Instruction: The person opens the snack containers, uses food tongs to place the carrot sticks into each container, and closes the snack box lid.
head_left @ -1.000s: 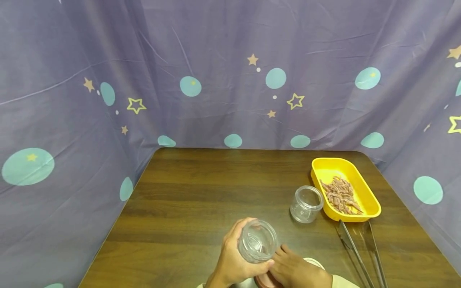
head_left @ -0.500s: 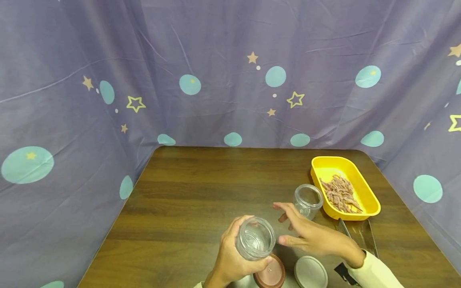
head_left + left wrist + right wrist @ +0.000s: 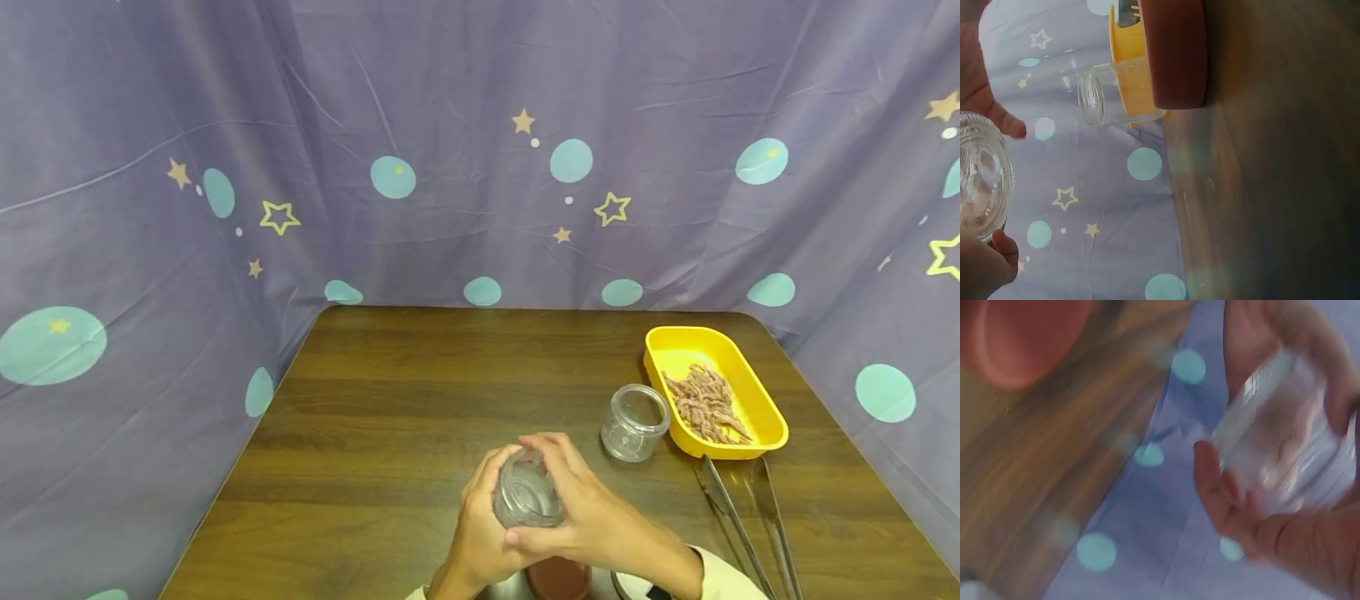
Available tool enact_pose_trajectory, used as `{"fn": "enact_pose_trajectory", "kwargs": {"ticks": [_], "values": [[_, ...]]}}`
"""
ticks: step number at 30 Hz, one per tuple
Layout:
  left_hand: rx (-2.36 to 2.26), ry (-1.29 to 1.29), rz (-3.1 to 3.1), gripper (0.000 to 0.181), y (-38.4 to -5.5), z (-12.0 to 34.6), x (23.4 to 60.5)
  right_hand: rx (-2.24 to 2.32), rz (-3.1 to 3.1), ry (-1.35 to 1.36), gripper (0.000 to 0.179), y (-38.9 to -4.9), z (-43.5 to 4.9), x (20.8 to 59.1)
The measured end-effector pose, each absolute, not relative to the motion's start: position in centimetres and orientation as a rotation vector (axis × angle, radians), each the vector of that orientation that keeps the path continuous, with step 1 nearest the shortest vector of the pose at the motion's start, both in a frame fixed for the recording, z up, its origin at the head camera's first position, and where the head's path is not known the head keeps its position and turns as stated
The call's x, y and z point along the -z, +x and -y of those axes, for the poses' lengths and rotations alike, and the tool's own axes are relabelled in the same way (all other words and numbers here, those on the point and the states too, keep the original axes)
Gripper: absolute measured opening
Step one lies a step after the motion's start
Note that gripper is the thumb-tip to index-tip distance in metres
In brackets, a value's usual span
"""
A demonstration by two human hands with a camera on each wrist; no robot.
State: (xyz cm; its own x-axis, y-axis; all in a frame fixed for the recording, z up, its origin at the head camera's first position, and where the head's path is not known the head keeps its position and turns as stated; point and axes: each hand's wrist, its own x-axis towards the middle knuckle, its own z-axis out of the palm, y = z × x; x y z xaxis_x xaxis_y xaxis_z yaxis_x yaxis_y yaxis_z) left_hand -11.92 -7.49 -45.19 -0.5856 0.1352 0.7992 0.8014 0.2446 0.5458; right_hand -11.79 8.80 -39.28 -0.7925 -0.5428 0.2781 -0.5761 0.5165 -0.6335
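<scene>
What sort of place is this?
Probably a staged tabletop recording setup rather than a working kitchen: a star-and-dot patterned purple curtain hangs behind and on both sides of a wood-grain table, which bears a yellow tray.

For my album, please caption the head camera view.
Left hand and right hand hold a clear jar; a second jar stands beside a yellow tray of brownish strips.

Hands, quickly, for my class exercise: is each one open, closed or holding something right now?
Left hand: holding a glass jar.
Right hand: curled round the same jar.
</scene>
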Motion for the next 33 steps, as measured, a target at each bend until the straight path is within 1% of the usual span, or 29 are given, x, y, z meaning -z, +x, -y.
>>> {"fn": "enact_pose_trajectory", "kwargs": {"ticks": [4,7,13,21,24,26,29,31,33], "values": [[1.367,-0.814,1.909,0.076,-12.1,7.5,45.6,-1.096,2.724,0.753,0.088,-10.9,-7.3,39.3],[1.354,-0.806,1.89,0.076,-12.1,7.4,45.6,-1.041,2.713,0.704,0.087,-10.7,-7.0,39.1],[1.328,-0.798,1.876,0.079,-12.2,7.3,45.5,-1.019,2.678,0.72,0.08,-10.8,-6.9,39.2],[1.303,-0.75,1.958,0.082,-12.1,7.5,45.5,-1.038,2.636,0.735,0.079,-11.2,-6.9,39.5],[1.304,-0.738,1.984,0.079,-11.7,7.5,44.4,-1.043,2.633,0.736,0.078,-11.4,-6.9,39.6],[1.288,-0.722,2.009,0.08,-11.6,7.5,44.4,-1.047,2.633,0.736,0.079,-11.4,-7.0,39.7],[1.22,-0.674,2.055,0.085,-11.7,7.5,44.6,-1.042,2.631,0.738,0.077,-11.7,-7.0,39.8],[1.171,-0.637,2.086,0.092,-12.0,7.6,45.6,-1.039,2.633,0.748,0.076,-12.0,-7.0,39.8],[1.128,-0.623,2.106,0.096,-12.0,7.5,45.6,-1.037,2.644,0.743,0.075,-12.4,-7.0,39.8]]}}
